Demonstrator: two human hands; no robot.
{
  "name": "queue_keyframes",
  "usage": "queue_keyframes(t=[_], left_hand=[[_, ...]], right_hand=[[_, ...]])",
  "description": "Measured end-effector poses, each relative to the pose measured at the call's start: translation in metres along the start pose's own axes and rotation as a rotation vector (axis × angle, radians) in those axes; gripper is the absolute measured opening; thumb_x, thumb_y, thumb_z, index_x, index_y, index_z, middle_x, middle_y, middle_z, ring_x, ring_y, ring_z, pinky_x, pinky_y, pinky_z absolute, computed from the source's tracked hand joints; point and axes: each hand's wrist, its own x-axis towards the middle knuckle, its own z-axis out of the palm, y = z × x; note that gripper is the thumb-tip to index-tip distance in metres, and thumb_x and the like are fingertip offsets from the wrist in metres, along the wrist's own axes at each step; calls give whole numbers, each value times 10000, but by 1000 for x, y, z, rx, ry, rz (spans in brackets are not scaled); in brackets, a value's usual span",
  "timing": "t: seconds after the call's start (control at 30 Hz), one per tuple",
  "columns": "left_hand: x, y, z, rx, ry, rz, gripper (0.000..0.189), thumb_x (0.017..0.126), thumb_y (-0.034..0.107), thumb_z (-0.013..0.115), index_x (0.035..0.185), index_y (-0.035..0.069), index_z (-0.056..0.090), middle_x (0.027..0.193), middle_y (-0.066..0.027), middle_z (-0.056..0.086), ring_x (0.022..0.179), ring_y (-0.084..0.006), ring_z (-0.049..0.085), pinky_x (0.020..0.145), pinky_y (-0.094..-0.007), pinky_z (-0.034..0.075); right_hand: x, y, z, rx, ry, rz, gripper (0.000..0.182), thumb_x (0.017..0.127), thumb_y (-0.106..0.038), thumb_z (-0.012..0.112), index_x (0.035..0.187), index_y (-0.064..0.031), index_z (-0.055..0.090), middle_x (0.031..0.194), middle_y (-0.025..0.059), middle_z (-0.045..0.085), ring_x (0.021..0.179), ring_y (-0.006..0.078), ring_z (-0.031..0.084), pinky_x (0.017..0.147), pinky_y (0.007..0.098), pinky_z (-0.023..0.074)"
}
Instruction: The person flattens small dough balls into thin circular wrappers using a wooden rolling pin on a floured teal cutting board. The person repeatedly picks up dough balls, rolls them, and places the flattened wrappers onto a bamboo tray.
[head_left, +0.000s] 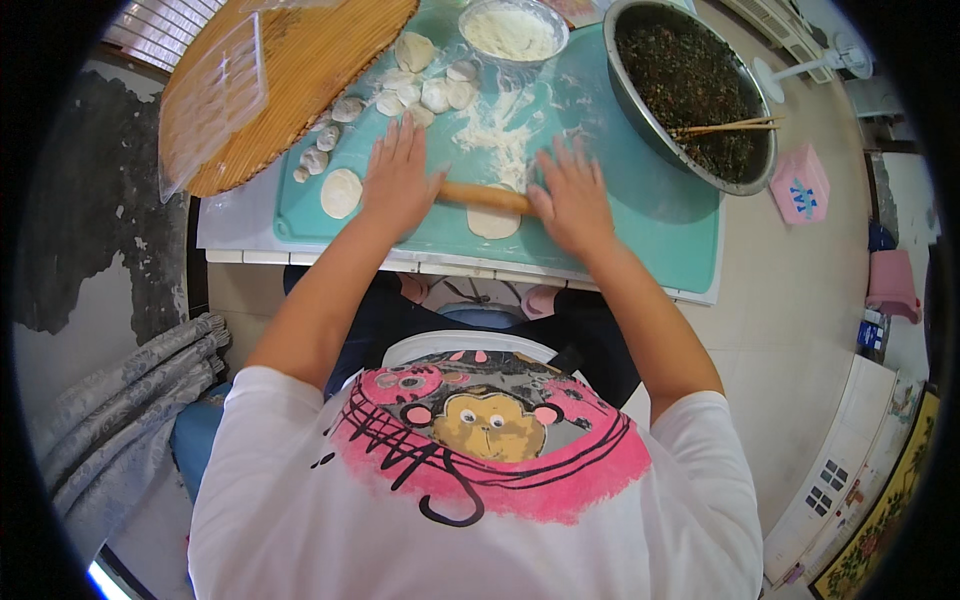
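A wooden rolling pin (484, 196) lies across a flattened dough round (493, 223) on the teal mat (645, 247). My left hand (401, 176) lies palm down over the pin's left end, fingers stretched forward. Over its right end is my right hand (571, 193), palm down with its fingers spread. The parts of the pin beneath both hands are hidden. Another dough round (341, 193) lies just left of my left hand. Several small dough pieces (435, 95) and a larger dough lump (414, 52) sit beyond it. Loose flour (499, 139) is strewn beyond the pin.
A metal bowl (616, 60) of dark chopped filling, with chopsticks (724, 126) in it, stands at the back right. A bowl of flour (516, 34) is at the back. A round woven tray (315, 82) bearing a clear plastic tray (225, 105) overlaps the mat's left side.
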Motion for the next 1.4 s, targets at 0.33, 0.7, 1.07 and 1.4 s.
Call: queue_keyframes(t=[0.33, 0.7, 1.07, 1.4], left_hand=[[-68, 18, -16, -57, -161, 23, 703, 875, 322, 555, 1431, -8, 276, 1519, -215, 197, 1385, -410, 220, 1116, -522, 194], [-61, 28, -25, -30, -143, 29, 663, 902, 323, 536, 1422, -6, 289, 1517, -217, 195, 1387, -405, 211, 1126, -494, 193], [-11, 21, -8, 63, -19, -78, 639, 910, 313, 525, 1396, -40, 309, 1499, -229, 234, 1380, -389, 242, 1108, -491, 234], [7, 74, -11, -430, -199, -59, 339, 755, 179, 689, 1031, 12, 587, 961, -162, 615, 896, -342, 593, 790, -399, 479]], right_hand=[[-68, -14, -14, 6, -127, -194, 556, 860, -362, 580, 1334, -97, 458, 1461, 139, 351, 1350, 370, 301, 1092, 519, 249], [-61, 7, -4, -5, -117, -146, 595, 809, -362, 641, 1310, -84, 478, 1449, 164, 352, 1347, 377, 301, 1087, 513, 259], [7, 28, 6, 2, 42, -98, 520, 877, -292, 553, 1334, -69, 446, 1459, 170, 345, 1365, 389, 271, 1092, 519, 243], [-81, -2, -7, 189, 58, -188, 406, 727, -123, 700, 1105, -73, 560, 1194, 111, 577, 1154, 341, 504, 970, 489, 392]])
